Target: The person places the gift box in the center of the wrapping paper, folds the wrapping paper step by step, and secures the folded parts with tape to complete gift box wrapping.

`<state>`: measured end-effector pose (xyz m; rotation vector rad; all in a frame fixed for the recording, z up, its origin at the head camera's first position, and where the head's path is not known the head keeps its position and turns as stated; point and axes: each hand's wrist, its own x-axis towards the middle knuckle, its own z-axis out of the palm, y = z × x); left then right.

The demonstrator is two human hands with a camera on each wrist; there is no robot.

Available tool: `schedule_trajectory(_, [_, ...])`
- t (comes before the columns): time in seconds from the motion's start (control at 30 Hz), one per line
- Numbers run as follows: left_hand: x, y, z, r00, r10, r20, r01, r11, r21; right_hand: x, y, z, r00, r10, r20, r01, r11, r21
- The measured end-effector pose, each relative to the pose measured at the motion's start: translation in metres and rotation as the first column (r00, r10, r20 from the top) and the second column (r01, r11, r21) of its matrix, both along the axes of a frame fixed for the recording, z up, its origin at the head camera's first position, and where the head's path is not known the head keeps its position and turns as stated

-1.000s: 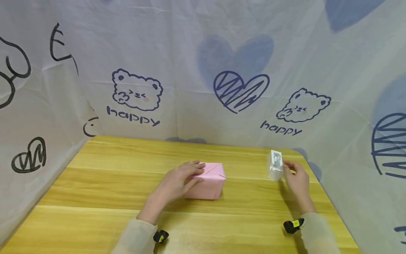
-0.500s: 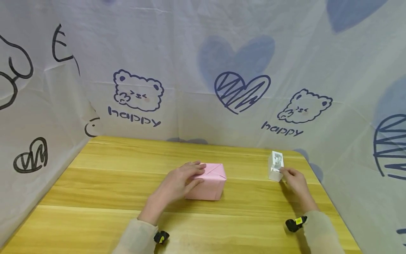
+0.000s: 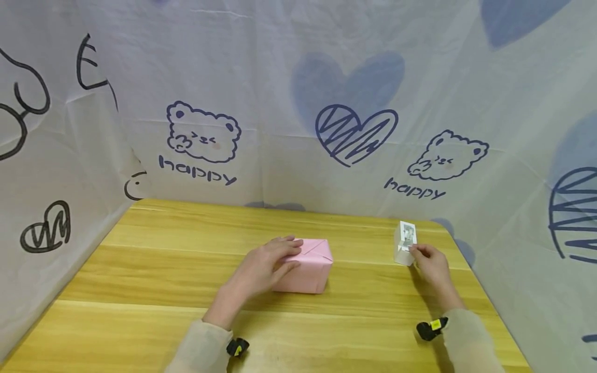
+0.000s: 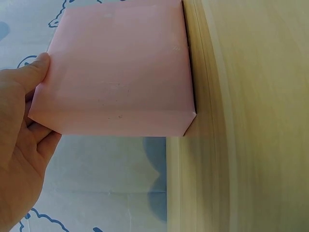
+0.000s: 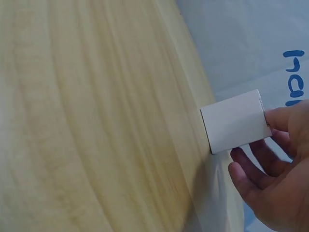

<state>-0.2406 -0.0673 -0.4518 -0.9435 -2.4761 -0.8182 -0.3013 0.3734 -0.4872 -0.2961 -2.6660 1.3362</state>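
A pink paper-wrapped box (image 3: 309, 274) stands on the wooden table near the middle. My left hand (image 3: 261, 265) holds its left end, fingers over the top and thumb along the front edge. In the left wrist view the pink box's plain side fills much of the picture, with the left thumb on its edge. Farther right, a small white box (image 3: 401, 249) stands upright, its top showing a grey and white pattern. My right hand (image 3: 432, 267) pinches its top near edge. Seen from the right wrist, the thumb touches the upper end while other fingers curl beside it.
The wooden table (image 3: 186, 290) has its rounded far right corner just beyond the small white box. A white cloth (image 3: 275, 93) printed with hearts, bears and lettering hangs behind and at both sides.
My right hand has moved from the small white box's right side to its top near edge. The left hand and the pink box have stayed put.
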Motion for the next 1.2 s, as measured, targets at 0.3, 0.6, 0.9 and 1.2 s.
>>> schedule_trajectory(0.3, [0.0, 0.0, 0.001, 1.0, 0.004, 0.002, -0.004, 1.0, -0.001, 0.005, -0.007, 0.0, 0.998, -0.045, -0.041, 0.044, 0.999, -0.011])
schedule_trajectory(0.6, [-0.001, 0.0, 0.0, 1.0, 0.004, 0.001, -0.004, 1.0, -0.008, 0.004, -0.01, -0.001, 0.997, -0.079, -0.025, 0.08, 0.997, 0.016])
schedule_trajectory(0.9, [0.0, 0.0, -0.001, 1.0, 0.006, -0.005, -0.006, 1.0, -0.005, 0.005, -0.011, 0.005, 0.999, -0.032, 0.022, 0.033, 0.997, -0.065])
schedule_trajectory(1.2, [-0.001, 0.002, -0.002, 1.0, 0.011, 0.005, -0.011, 1.0, -0.006, 0.012, -0.01, 0.009, 0.997, 0.069, 0.042, -0.062, 0.987, -0.147])
